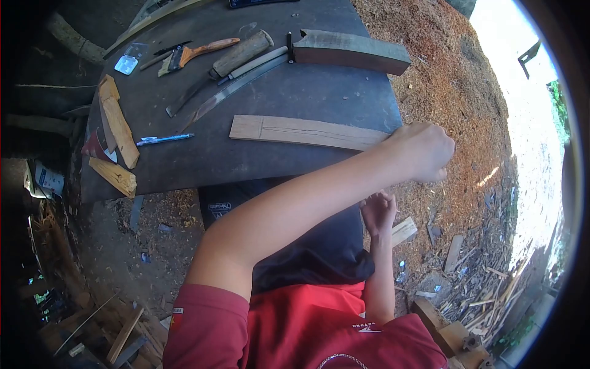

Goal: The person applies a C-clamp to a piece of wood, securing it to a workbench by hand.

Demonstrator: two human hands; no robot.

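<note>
Where the board (307,131) ends at three o'clock, the left hand (424,150) is fisted. The right hand (378,212) curls its fingers; their grip I cannot tell.

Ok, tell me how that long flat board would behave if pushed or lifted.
The board looks solid, so it is probably stiff. Dark crack-like lines along its grain suggest it could split if bent. Lying flat on the table, it should slide rather than roll.

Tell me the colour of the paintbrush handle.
The paintbrush handle is orange-brown, best seen in the head view.
</note>
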